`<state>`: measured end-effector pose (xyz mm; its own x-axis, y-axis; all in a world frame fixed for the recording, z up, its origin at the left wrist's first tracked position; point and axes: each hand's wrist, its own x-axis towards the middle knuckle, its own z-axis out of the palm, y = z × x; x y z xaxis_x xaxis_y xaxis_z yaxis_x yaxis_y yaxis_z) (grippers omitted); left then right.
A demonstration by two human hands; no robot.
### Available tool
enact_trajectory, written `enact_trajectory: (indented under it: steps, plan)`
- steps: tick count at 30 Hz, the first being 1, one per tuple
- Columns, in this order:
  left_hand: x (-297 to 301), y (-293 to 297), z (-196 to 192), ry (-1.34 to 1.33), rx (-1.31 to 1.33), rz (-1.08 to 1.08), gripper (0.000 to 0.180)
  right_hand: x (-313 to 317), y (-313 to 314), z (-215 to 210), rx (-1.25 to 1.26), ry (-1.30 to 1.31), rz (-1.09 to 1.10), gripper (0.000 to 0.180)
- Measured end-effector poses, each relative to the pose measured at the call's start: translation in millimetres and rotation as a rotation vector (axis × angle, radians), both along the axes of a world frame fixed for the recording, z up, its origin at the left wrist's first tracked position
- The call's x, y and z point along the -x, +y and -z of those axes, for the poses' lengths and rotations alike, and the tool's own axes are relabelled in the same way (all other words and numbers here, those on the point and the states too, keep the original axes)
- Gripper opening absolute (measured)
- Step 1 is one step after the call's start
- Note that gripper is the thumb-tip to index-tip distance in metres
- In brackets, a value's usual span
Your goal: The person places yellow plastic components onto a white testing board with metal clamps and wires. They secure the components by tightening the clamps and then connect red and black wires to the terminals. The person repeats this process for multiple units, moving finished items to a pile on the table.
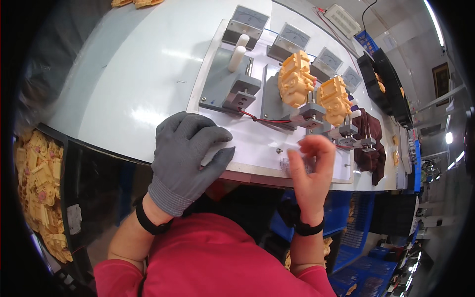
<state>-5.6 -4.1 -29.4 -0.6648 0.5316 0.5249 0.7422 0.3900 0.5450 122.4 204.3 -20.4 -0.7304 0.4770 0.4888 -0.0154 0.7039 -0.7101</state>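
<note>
The white surface point(123, 94) carries a pale fixture board point(250, 151). Below, at left, a black bin point(68, 185) contains heaped yellow parts point(42, 173). The gloved left hand point(184, 153) is palm-down at the board's near edge, fingers bent, narrow gap to the thumb. The bare right hand point(314, 173) is raised, fingers curled, thumb apart. Beyond it, two yellow housings point(295, 81) sit on grey fixtures point(311, 110)

Head-worn fisheye; faces down, forward; near left hand point(185, 148), right hand point(315, 173) and workbench point(131, 94).
</note>
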Motion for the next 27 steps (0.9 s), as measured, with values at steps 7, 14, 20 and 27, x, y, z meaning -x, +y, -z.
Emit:
enact_trajectory:
  steps: [7, 14, 20, 27]
  plan:
    - [22, -25, -70, -0.234, 0.026, 0.349, 0.032, 15, 3, -7, 0.120, 0.114, -0.060, 0.052]
    - [76, 81, -153, 0.393, 0.521, 0.553, 0.066, 26, 2, -10, 0.277, 0.207, -0.164, 0.039]
    - [71, 161, -153, 0.620, 1.132, 0.581, 0.039, 27, 1, -13, 0.202, 0.275, -0.239, 0.026]
    - [63, 152, -153, 0.891, 0.916, 0.518, 0.021, 16, 7, -5, 0.173, 0.249, -0.211, 0.029]
